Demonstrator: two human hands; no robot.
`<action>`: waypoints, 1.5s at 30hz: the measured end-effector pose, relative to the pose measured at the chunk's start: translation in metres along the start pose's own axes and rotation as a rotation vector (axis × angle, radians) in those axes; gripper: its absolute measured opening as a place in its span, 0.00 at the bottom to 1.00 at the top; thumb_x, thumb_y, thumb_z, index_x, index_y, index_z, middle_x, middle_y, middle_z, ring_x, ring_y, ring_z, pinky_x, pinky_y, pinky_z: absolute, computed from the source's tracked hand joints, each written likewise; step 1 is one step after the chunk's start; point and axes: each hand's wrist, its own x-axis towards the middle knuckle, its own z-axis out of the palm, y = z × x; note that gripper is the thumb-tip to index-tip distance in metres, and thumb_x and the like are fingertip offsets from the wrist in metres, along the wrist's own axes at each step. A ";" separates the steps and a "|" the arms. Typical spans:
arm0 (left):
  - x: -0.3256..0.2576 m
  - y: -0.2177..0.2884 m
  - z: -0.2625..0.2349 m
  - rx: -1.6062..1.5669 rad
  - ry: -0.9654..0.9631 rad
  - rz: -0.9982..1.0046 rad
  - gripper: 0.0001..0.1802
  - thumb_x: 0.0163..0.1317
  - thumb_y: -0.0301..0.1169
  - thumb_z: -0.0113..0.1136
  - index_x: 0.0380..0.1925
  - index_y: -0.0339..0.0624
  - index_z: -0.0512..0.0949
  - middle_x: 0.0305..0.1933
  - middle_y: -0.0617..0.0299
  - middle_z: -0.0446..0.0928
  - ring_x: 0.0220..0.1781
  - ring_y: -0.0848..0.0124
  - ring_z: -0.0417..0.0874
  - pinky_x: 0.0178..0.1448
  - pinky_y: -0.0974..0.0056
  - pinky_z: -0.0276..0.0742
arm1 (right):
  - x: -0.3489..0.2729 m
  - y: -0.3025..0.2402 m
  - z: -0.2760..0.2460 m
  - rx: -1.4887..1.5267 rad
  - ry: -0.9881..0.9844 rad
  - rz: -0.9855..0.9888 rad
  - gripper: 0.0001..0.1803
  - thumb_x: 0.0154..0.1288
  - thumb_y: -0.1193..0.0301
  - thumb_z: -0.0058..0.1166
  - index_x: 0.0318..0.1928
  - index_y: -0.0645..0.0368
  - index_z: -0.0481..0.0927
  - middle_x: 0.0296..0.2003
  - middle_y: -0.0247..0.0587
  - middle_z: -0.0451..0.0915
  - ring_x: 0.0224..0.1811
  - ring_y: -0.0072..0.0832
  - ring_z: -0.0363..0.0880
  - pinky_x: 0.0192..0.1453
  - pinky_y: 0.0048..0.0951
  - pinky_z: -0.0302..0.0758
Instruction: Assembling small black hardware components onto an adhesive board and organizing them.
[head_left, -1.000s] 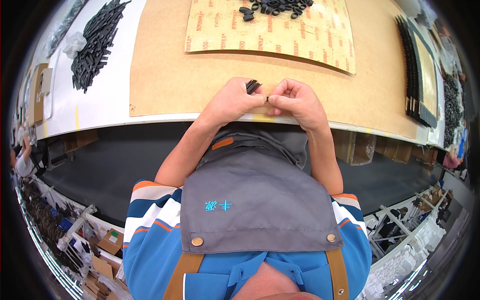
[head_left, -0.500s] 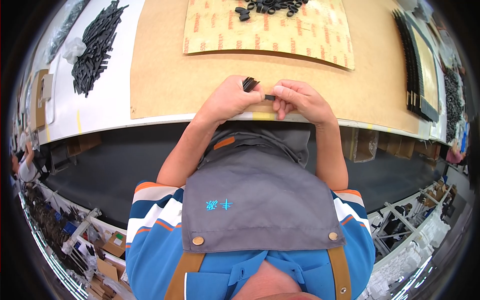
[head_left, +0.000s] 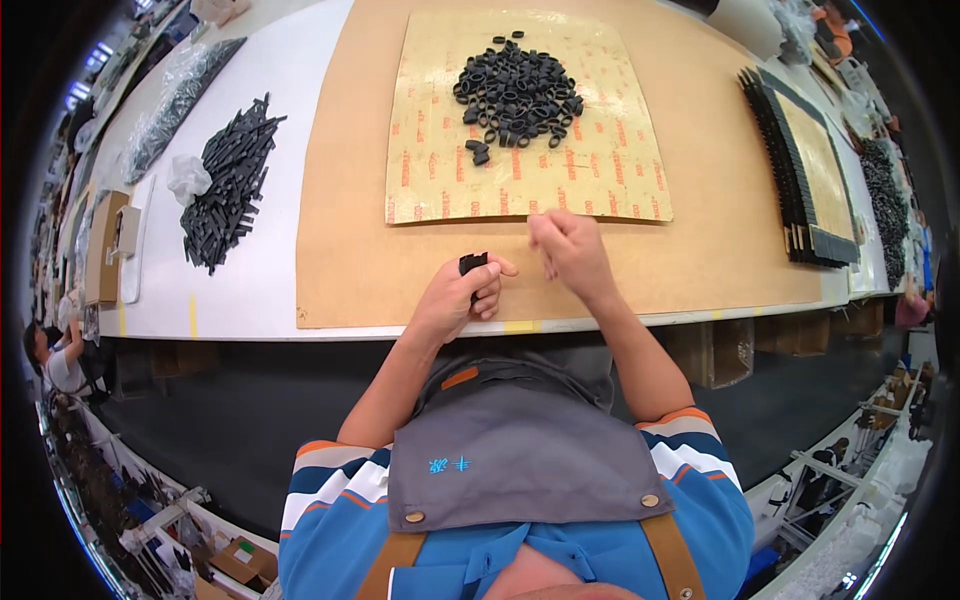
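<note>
Near the table's front edge, my left hand is closed around a small bundle of black strips, its index finger pointing toward the right. My right hand is raised a little farther out, apart from the left, with its fingers curled in. What it holds, if anything, is hidden. Just beyond it lies a yellowish sheet with red print. On that sheet sits a heap of short black rings, with a few loose ones at its near and far sides.
A pile of flat black strips lies on the white table at the left, beside crumpled clear plastic. Cardboard boxes stand at the far left. At the right is a stack of black-edged panels. Brown board covers the tabletop.
My hands have come apart; the right moved forward toward the printed sheet. The strip pinched between them no longer shows there. The view has tilted up, showing more of the ring heap.
</note>
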 end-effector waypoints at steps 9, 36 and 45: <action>0.012 -0.028 0.004 -0.246 0.017 0.294 0.19 0.69 0.31 0.45 0.54 0.28 0.68 0.53 0.52 0.73 0.54 0.66 0.74 0.59 0.63 0.68 | -0.012 -0.007 0.030 -0.028 -0.196 -0.190 0.12 0.63 0.75 0.55 0.46 0.64 0.78 0.30 0.33 0.81 0.31 0.16 0.77 0.34 0.19 0.75; 0.002 -0.024 0.025 0.318 0.315 0.309 0.12 0.66 0.37 0.55 0.33 0.38 0.75 0.19 0.73 0.66 0.19 0.85 0.63 0.22 0.75 0.58 | -0.027 0.002 0.006 0.141 -0.033 0.054 0.07 0.62 0.73 0.54 0.36 0.66 0.74 0.28 0.36 0.78 0.27 0.20 0.78 0.33 0.20 0.76; -0.009 -0.022 0.020 0.590 0.391 0.535 0.10 0.63 0.34 0.59 0.33 0.37 0.74 0.20 0.72 0.67 0.20 0.84 0.63 0.23 0.75 0.58 | -0.028 -0.001 0.007 0.274 -0.244 0.070 0.07 0.63 0.74 0.54 0.36 0.66 0.75 0.29 0.38 0.79 0.28 0.21 0.79 0.36 0.21 0.77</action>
